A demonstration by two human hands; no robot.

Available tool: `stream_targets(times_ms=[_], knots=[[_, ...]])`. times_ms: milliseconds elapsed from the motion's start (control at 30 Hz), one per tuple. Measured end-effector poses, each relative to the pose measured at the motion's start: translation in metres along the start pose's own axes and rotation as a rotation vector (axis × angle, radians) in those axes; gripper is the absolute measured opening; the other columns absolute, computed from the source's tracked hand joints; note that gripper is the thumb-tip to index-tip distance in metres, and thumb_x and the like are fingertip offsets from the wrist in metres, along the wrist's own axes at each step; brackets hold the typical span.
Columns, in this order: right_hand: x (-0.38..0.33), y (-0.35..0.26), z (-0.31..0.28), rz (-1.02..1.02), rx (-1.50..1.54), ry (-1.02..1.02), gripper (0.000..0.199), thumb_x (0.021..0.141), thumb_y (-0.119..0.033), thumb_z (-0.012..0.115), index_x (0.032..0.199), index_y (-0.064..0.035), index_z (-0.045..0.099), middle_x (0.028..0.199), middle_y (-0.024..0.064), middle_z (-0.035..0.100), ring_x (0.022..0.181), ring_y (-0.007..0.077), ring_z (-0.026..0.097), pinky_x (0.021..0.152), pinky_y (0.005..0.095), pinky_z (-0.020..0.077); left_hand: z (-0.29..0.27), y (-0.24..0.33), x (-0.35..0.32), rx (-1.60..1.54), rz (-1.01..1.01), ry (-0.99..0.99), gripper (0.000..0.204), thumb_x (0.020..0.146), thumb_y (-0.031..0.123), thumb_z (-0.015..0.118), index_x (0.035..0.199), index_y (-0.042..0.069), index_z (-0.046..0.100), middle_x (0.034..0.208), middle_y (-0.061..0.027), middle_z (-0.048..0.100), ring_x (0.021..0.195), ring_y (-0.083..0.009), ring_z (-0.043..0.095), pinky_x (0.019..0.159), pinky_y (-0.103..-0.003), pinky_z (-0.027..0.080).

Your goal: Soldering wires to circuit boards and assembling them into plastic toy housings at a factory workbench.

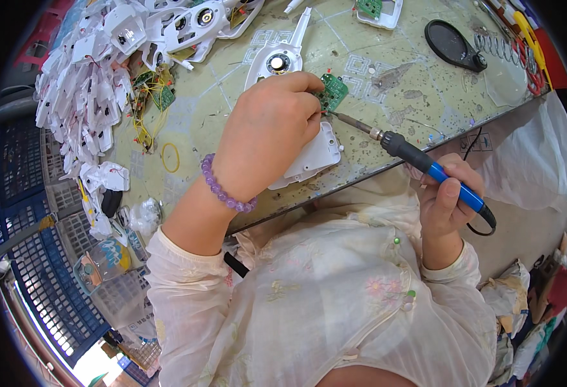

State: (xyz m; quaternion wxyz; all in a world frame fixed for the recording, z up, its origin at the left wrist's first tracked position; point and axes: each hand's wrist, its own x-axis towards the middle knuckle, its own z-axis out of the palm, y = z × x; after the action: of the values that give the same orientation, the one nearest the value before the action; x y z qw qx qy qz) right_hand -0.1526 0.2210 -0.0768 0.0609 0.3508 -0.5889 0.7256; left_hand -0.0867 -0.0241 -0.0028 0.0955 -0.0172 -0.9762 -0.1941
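Note:
My left hand [267, 132], with a purple bead bracelet on the wrist, pinches a small green circuit board [332, 91] above a white plastic casing [309, 151] that holds a round speaker [277, 63]. My right hand [448, 193] grips the blue and black handle of a soldering iron [419, 159]. The iron's metal tip touches the lower edge of the green board, just under my left fingers.
A heap of white plastic casings [96, 84] with green boards and yellow wires [151, 97] lies at the far left. A black magnifier [454, 44], a metal coil stand [496, 45] and a yellow rubber band [170, 157] lie on the worn table [399, 103]. Blue crates [32, 258] stand at the left.

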Motion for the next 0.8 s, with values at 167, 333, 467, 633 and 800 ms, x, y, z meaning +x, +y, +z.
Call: stream_targets(times_ms=[167,333,467,633,800], knots=[[0.000,0.001,0.000,-0.003,-0.009,0.003,0.024,0.094,-0.020,0.057,0.103,0.0010,0.051,0.076,0.0108,0.057,0.061,0.0153,0.053,0.054,0.0261,0.0433,0.000,0.001,0.000,0.006,0.006,0.010,0.005,0.073,0.005,0.068,0.076,0.001,0.068,0.098,-0.0045,0.068,0.078,-0.0239,0.064,0.070,-0.033,0.051],[-0.001,0.000,-0.001,0.009,0.006,0.014,0.024,0.094,-0.021,0.056,0.102,0.0004,0.050,0.075,0.0109,0.057,0.060,0.0152,0.053,0.053,0.0259,0.0426,0.000,0.001,0.000,0.005,-0.002,0.005,0.005,0.074,0.005,0.068,0.076,0.001,0.068,0.098,-0.0046,0.067,0.078,-0.0244,0.063,0.071,-0.033,0.051],[-0.002,-0.001,-0.001,0.021,0.018,0.015,0.025,0.095,-0.023,0.056,0.102,-0.0002,0.050,0.073,0.0104,0.056,0.059,0.0149,0.052,0.053,0.0258,0.0417,-0.001,0.001,-0.001,0.003,-0.009,-0.005,0.005,0.074,0.006,0.068,0.076,0.001,0.068,0.098,-0.0046,0.067,0.078,-0.0245,0.063,0.071,-0.033,0.051],[-0.001,-0.002,-0.002,0.013,0.010,0.021,0.025,0.095,-0.023,0.056,0.102,-0.0001,0.050,0.073,0.0104,0.056,0.059,0.0149,0.051,0.052,0.0256,0.0413,-0.001,0.001,-0.001,0.009,-0.013,-0.009,0.005,0.074,0.006,0.068,0.076,0.001,0.068,0.098,-0.0045,0.067,0.079,-0.0245,0.063,0.071,-0.034,0.051],[0.011,-0.003,-0.016,-0.069,-0.043,0.131,0.027,0.095,-0.024,0.055,0.106,-0.0003,0.050,0.075,0.0130,0.054,0.060,0.0162,0.051,0.051,0.0253,0.0404,0.001,0.001,0.002,0.007,-0.011,0.001,0.005,0.074,0.006,0.068,0.076,0.001,0.068,0.098,-0.0045,0.067,0.079,-0.0246,0.063,0.071,-0.034,0.051]])
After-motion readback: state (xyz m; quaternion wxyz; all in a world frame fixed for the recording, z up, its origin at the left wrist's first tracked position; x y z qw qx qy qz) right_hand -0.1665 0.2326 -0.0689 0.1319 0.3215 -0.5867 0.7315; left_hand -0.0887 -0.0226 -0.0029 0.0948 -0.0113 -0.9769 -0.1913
